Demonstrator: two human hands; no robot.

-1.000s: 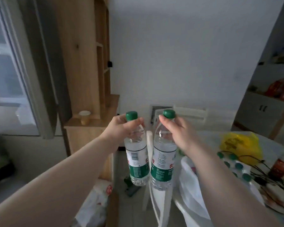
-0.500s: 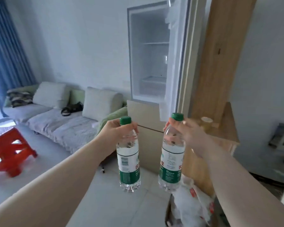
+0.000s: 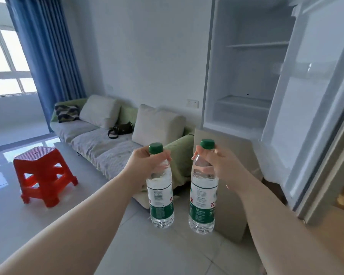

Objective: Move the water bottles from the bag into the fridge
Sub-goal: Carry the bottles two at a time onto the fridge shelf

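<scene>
I hold two clear water bottles with green caps and green labels, both hanging upright by their necks. My left hand (image 3: 145, 165) grips the left bottle (image 3: 160, 203) just under its cap. My right hand (image 3: 218, 165) grips the right bottle (image 3: 202, 205) the same way. The fridge (image 3: 244, 76) stands ahead to the right with its upper door (image 3: 314, 96) swung open; its white shelves look bare. The lower beige fridge door (image 3: 232, 151) is shut. The bag is out of view.
A green sofa (image 3: 111, 141) with cushions and a black bag sits along the wall left of the fridge. A red plastic stool (image 3: 44, 173) stands on the tiled floor at left. Blue curtains (image 3: 46, 56) hang by the window. A wooden cabinet edge shows at far right.
My view has swung left from the table and bag toward the fridge, which is now closer and larger. Both hands still carry the bottles, held out in front.
</scene>
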